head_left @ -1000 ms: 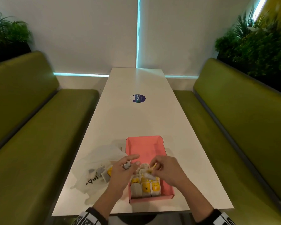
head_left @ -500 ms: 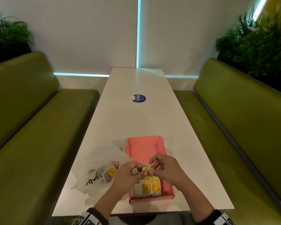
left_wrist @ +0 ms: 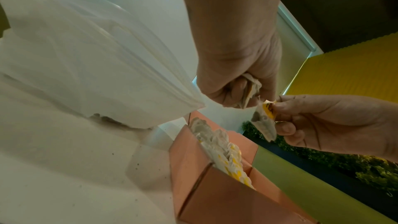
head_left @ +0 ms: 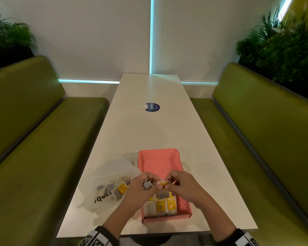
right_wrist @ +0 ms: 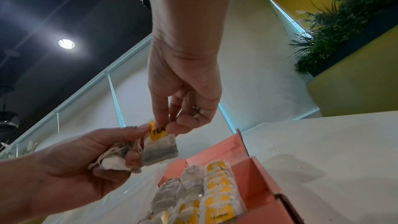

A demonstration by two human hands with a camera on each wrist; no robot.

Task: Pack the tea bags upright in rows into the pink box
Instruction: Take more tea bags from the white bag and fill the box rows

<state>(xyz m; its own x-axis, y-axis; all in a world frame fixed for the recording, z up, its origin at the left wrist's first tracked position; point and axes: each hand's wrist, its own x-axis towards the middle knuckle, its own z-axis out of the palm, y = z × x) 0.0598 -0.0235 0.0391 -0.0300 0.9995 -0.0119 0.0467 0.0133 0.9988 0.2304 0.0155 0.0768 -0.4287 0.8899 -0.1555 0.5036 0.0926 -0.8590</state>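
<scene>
Two hands meet above my pink cardboard box: left hand clutches spare bags, right hand pinches a yellow-tagged paper tea bag, which I judge needs lowering upright into the next row.

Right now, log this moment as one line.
left hand: grips spare tea bags | right hand: pinches yellow-tagged tea bag above pink box | packed rows: near end only | plastic bag: bags remain

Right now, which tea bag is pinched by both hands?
The tea bag with the yellow TEA tag, hanging above the pink box. The right hand and left hand pinch its tag; the left also grips a bunched bag.
</scene>
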